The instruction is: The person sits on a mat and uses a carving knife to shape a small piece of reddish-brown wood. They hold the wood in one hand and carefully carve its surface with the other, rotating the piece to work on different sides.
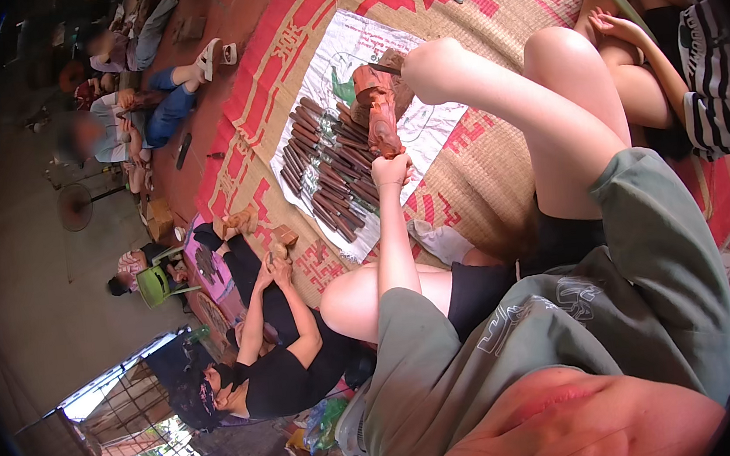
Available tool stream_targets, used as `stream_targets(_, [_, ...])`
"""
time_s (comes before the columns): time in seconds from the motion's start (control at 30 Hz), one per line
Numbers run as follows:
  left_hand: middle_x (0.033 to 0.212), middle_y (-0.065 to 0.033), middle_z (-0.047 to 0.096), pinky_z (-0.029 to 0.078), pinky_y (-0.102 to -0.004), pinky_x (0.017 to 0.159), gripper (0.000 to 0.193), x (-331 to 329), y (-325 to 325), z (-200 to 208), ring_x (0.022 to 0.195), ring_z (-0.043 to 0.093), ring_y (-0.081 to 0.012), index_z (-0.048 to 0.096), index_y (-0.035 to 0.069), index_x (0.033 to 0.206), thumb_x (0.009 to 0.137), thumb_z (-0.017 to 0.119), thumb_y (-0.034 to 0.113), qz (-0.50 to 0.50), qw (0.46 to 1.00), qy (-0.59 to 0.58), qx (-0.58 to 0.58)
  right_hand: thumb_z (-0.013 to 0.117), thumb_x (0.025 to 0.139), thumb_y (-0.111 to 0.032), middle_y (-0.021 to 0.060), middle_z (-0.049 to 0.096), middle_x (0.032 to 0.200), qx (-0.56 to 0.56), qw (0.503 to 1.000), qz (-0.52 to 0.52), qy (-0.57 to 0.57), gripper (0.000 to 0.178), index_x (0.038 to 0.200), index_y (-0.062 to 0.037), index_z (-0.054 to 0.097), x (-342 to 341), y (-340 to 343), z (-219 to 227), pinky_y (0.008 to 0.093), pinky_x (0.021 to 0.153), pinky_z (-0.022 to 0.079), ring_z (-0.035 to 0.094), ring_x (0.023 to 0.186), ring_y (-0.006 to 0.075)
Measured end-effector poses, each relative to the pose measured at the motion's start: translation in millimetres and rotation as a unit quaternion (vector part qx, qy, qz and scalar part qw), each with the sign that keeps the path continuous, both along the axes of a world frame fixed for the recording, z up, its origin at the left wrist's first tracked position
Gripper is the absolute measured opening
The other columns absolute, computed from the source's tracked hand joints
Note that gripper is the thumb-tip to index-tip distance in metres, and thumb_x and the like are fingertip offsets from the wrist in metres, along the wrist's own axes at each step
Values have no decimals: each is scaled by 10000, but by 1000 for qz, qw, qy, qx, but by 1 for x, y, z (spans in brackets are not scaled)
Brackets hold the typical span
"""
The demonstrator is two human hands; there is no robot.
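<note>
**Carving propped on the knee, one hand doing all the holding**

Just above the middle of the frame, the left hand (392, 170) was wrapped tight around the bottom of a reddish-brown wooden carving (380, 108), standing upright over the white sheet (426, 130). Couldn't spot the right hand anywhere, so no idea what it was doing. The row of dark carving tools (324, 166) lay just left of it on the sheet. Honestly, with only one grip low down, I'd say the top-heavy piece could tip or twist and land on those tools.
</note>
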State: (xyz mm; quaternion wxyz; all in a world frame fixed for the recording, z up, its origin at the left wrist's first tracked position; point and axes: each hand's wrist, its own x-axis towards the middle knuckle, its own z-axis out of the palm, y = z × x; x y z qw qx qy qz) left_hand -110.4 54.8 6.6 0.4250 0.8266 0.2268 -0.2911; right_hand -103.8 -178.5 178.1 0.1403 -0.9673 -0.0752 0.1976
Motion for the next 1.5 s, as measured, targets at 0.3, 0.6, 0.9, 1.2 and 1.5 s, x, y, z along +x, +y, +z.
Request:
stream_targets(0.3, [825, -142, 591, 493, -332, 562, 226, 19, 26, -1, 681, 577, -204, 542, -36, 910, 762, 616, 118, 71, 929, 221, -290, 562, 682, -55, 116, 648, 762, 19, 1000, -3, 3, 157, 786, -25, 676, 8, -5, -4, 375, 583, 519, 643, 726, 271])
stream_targets(0.6, [842, -143, 593, 489, -291, 604, 288, 31, 40, -6, 706, 574, -209, 529, -43, 952, 796, 580, 194, 112, 930, 191, -293, 557, 676, -44, 117, 647, 758, 34, 999, -1, 3, 151, 769, -16, 673, 11, 2, -5, 373, 583, 518, 642, 724, 276])
stream_targets(0.9, [710, -122, 621, 501, -258, 432, 312, 79, 40, 47, 529, 601, -171, 573, -23, 845, 778, 620, 278, 4, 991, 57, -125, 551, 720, -68, 162, 631, 805, 58, 997, 8, -48, 158, 829, 6, 638, 12, 6, 6, 402, 662, 510, 622, 787, 322])
stream_targets(1.2, [746, -174, 630, 485, -418, 692, 390, 92, 12, 79, 753, 617, -363, 534, 73, 821, 585, 687, 343, -169, 892, -307, 284, 552, 747, -95, 175, 618, 853, 110, 977, -89, -160, 142, 822, 11, 610, 30, 24, 13, 412, 683, 499, 611, 821, 334])
stream_targets(1.5, [702, -106, 646, 498, -389, 608, 211, 100, 12, 147, 698, 631, -312, 604, 140, 726, 574, 638, 283, -218, 850, -375, 298, 622, 838, -203, 81, 614, 669, 445, 854, -179, -200, 249, 947, 19, 593, 48, 37, -4, 249, 550, 445, 582, 621, 89])
